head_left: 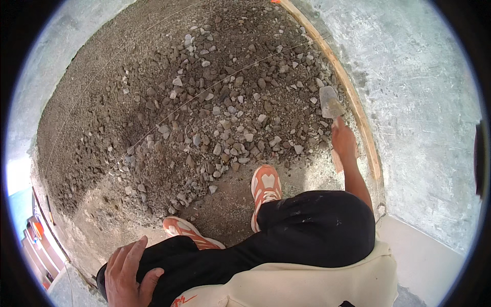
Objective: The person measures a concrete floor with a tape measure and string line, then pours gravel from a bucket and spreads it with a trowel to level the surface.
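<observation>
My right hand [343, 139] is closed around the handle of a trowel [330, 101]. The trowel's greyish blade lies at the right edge of the gravel [225, 125], close beside a long wooden strip [343, 77] that runs along the foot of the wall. Most of the handle is hidden in my fist. On my left knee rests my left hand [128, 276], empty, with its fingers stretched and the thumb apart. A small flat pinkish piece [337, 161] shows beside my right wrist; its kind is unclear.
Thin string [204, 94] stretches across the gravel bed. A grey plastered wall [409, 102] rises on the right. My orange and white shoes [266, 187] stand at the gravel's near edge. Colourful items [37, 228] are at the far left, too small to name.
</observation>
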Motion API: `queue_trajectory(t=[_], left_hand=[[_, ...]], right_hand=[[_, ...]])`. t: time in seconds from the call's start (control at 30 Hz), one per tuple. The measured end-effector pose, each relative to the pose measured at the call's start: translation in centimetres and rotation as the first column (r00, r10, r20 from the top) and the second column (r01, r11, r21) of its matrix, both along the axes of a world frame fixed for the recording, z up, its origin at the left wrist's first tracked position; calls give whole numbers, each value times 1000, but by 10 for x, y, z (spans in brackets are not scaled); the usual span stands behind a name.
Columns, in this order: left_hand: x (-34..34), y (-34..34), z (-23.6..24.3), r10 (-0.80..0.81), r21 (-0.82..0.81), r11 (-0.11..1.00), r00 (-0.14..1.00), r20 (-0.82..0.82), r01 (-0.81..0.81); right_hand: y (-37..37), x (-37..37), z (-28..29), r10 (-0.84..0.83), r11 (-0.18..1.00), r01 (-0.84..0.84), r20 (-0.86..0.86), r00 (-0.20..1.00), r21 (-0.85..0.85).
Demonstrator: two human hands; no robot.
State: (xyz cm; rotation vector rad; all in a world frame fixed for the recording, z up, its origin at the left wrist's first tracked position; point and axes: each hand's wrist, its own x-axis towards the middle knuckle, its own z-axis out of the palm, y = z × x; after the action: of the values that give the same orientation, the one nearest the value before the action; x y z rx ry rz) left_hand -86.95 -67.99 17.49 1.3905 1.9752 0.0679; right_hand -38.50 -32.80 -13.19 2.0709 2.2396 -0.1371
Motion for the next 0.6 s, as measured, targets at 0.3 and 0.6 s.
queue_trajectory(t=[0.3,0.6], left_hand=[[10,28,-12,-39,-97,995,999,8,40],[24,41,-16,61,-191,979,998,-29,-66]], right_hand=[[-98,-106,10,349,913,-370,-141,926,-171],[-79,80,-65,-556,763,637,-391,734,111]])
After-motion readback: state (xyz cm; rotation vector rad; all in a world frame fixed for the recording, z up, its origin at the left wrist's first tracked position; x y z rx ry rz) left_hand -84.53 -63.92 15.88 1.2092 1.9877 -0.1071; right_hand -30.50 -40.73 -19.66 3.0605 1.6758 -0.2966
